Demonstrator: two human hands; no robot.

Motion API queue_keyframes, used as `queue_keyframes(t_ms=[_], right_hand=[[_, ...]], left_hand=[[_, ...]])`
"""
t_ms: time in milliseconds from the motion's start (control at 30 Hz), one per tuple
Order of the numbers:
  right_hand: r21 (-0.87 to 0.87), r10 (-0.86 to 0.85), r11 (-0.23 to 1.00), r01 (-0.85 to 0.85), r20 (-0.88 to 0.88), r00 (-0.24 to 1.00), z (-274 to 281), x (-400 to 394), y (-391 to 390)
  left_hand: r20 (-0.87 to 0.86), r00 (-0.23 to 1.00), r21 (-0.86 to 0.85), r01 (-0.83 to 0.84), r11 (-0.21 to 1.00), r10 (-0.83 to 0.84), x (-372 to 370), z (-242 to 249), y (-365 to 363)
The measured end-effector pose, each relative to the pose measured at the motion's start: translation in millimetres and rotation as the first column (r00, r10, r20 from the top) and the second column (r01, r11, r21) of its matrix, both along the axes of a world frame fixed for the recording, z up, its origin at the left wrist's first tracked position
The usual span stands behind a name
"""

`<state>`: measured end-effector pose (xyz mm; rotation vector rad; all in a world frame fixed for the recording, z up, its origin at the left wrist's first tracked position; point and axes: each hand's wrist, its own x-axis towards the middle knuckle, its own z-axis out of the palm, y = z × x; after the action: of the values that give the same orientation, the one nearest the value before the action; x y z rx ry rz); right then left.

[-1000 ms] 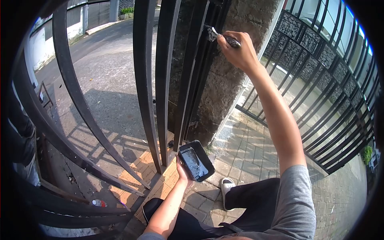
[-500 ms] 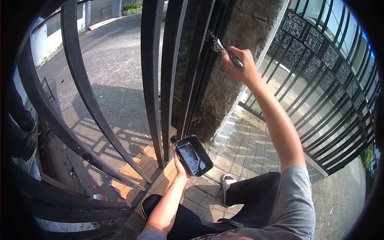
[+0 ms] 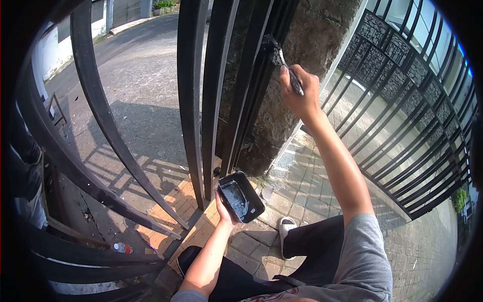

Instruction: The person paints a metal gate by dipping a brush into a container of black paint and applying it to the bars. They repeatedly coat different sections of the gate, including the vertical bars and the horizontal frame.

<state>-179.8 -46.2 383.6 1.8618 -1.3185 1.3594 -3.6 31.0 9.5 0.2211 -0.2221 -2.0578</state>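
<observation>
My right hand (image 3: 301, 94) is closed round the handle of a paint brush (image 3: 282, 60). The dark bristles touch the black metal post (image 3: 266, 65) that stands against the rough concrete pillar (image 3: 312, 38). Lower down, my left hand (image 3: 225, 209) holds a black rectangular tray (image 3: 257, 200) by its left side, with the fingers partly hidden beneath it. Dark, shiny paint lies inside the tray. Just left of the tray, black gate bars (image 3: 190, 100) rise from the ground.
Curved black bars (image 3: 100, 100) fan out on the left, a plastic bottle (image 3: 123, 247) near their foot. At the far left edge is part of a person in dark clothes (image 3: 25, 146). Another black gate (image 3: 392, 90) stands at right. My shoe (image 3: 287, 229) rests on paving.
The brush in my right hand has tipped more upright, its bristles slightly higher on the post. The view has shifted a little, and the tray sits slightly further left.
</observation>
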Motion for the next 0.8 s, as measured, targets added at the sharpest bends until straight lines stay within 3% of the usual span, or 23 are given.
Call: queue_keyframes(t_ms=[67, 133, 167, 200, 300, 367, 433, 500, 567, 667, 700, 800], right_hand=[[0.184, -0.043, 0.981, 0.061, -0.102, 0.994, -2.7, -7.6, -0.6], [0.387, 0.055, 0.919, 0.068, -0.299, 0.953, -11.8, -19.2, -3.2], [0.348, 0.036, 0.934, 0.083, -0.321, 0.947, -20.0, -21.8, -4.8], [0.277, 0.016, 0.959, 0.052, -0.237, 0.971, -22.1, -17.3, -3.7], [-0.004, 0.052, 0.999, -0.053, -0.051, 0.997, -22.9, -9.3, -4.0], [-0.061, 0.02, 0.998, -0.018, 0.03, 0.999, -30.8, -6.8, -7.8], [0.054, 0.017, 0.999, -0.009, -0.152, 0.988, -44.6, -11.1, -6.3], [0.269, -0.043, 0.95, 0.159, -0.392, 0.919, -56.6, -13.4, -6.5], [0.211, 0.029, 0.976, 0.057, -0.383, 0.923, -56.7, -15.3, -8.6], [0.02, 0.022, 1.0, -0.02, -0.106, 0.994, -41.4, -2.9, -9.2], [0.013, 0.012, 1.0, -0.011, -0.087, 0.996, -43.2, -4.2, -12.9], [0.341, 0.076, 0.94, -0.011, -0.178, 0.981, -69.9, -15.9, -14.6]], left_hand=[[-0.006, 1.0, 0.026, -0.027, 0.999, 0.028, 1.0, -13.3, 0.5], [0.003, 1.0, 0.056, -0.011, 0.998, 0.011, 5.6, -9.2, 5.2], [0.007, 1.0, 0.075, -0.005, 0.997, 0.004, 7.3, -7.3, 6.8], [-0.042, 0.999, 0.041, 0.018, 0.999, -0.016, 9.1, -7.6, 6.5], [0.033, 0.998, 0.068, -0.055, 0.996, 0.053, 7.0, -4.6, 4.6], [0.043, 0.997, 0.056, -0.065, 0.996, 0.063, 7.1, -3.7, 2.9], [0.024, 0.999, 0.073, -0.039, 0.997, 0.037, 6.0, -12.3, 1.9], [0.001, 1.0, 0.047, -0.005, 0.999, 0.005, 6.3, -18.3, 1.5], [-0.023, 1.0, 0.056, -0.004, 0.998, 0.005, 4.2, -22.9, -1.2], [-0.021, 1.0, 0.066, -0.02, 0.998, 0.021, 1.3, -20.5, -2.9], [-0.013, 1.0, 0.068, -0.023, 0.997, 0.024, 1.3, -23.1, -2.4], [0.011, 1.0, 0.098, -0.017, 0.995, 0.016, 2.0, -28.5, -3.5]])
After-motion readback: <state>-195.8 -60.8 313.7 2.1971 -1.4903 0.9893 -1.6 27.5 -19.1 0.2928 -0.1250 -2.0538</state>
